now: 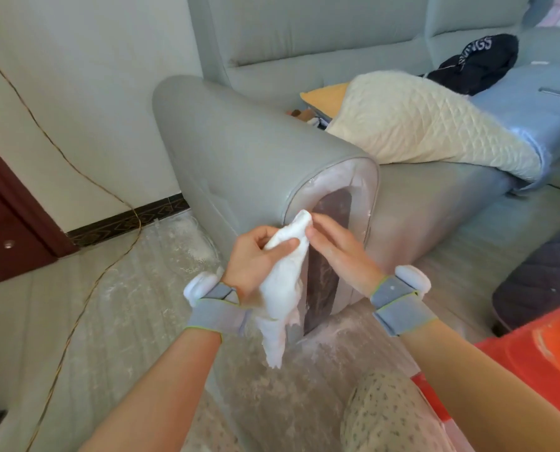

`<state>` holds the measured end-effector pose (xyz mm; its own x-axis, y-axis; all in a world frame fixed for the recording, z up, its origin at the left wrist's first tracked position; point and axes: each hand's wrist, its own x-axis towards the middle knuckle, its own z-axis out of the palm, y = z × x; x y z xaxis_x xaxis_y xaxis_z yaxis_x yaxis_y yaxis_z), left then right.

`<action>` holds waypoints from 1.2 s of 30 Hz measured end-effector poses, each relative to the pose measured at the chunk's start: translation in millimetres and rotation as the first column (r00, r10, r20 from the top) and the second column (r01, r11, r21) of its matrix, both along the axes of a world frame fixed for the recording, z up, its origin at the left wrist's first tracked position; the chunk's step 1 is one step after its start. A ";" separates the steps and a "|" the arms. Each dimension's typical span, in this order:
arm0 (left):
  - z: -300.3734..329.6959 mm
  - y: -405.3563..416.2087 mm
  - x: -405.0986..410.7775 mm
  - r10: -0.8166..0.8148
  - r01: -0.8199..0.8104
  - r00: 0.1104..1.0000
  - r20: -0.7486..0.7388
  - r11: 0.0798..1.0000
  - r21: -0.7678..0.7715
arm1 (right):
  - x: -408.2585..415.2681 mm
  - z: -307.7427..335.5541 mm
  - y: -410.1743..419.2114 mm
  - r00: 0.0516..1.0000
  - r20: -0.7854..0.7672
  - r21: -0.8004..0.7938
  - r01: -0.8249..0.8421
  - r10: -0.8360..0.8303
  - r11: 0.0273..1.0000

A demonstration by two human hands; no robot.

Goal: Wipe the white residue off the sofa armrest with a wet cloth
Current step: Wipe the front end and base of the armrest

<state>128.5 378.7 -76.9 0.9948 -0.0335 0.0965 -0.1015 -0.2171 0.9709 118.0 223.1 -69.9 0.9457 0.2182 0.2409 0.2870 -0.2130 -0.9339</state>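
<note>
**Cloth gathered at the armrest's front face**

Nearest the camera sat a knee in speckled fabric [392,415], with an orange plastic bin [532,363] just beside it on the right. Both forearms reached forward from there, each wrist wrapped in a grey band [399,305] carrying a white puck-shaped unit.

Between the two hands hung the white cloth [281,288]. The left hand [255,259] gripped its upper part, thumb pressed across the bunched top, while the tail drooped down past the wrist. The right hand [334,246] pinched the cloth's top corner with curled fingertips — seemingly to fold or re-bunch it into a firmer pad before pressing it to the surface.

The cloth's top touched or nearly touched the sofa armrest [239,151] at its front end panel, where white residue [329,184] filmed the pale surround of a dark brown inset [329,256]. Holding the cloth right there suggested that this panel was the patch in hand, and it looked far from clean. White powder also dusted the floor covering [161,256] at the armrest's foot.

On the seat lay a cream quilted blanket [418,125] and a black garment [474,63] with white lettering — only "NGS" read clearly, the rest lost in folds.
</note>
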 end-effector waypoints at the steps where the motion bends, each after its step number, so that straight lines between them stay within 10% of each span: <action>1: 1.8 -1.1 2.5 -0.017 0.016 1.000 0.026 1.000 0.026 | 0.0 -0.7 -3.2 1.000 -0.017 0.020 -0.012 0.012 1.000; 11: 33.8 -37.9 5.8 -0.085 0.013 0.970 0.230 0.955 0.295 | 6.7 11.5 -22.0 0.978 0.032 0.174 0.198 -0.206 0.965; 20: 66.4 -37.2 30.4 0.203 -0.407 0.877 0.436 0.795 0.450 | 29.0 4.7 -42.8 0.753 -0.085 0.230 0.652 -0.653 0.722; 28: 58.5 -26.6 88.9 0.051 -0.249 0.926 0.375 0.829 0.500 | 91.1 31.0 -70.1 0.591 -0.388 0.113 0.792 -0.707 0.600; 36: 49.5 -11.0 107.9 0.001 -0.152 0.933 0.360 0.908 0.391 | 116.9 9.7 -74.5 0.533 -0.149 0.116 0.846 -0.833 0.521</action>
<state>236.4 367.7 -27.4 0.9019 -0.0697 0.4263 -0.3781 -0.6046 0.7011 235.0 148.5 -60.2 0.6845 -0.7190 0.1205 -0.0097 -0.1742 -0.9847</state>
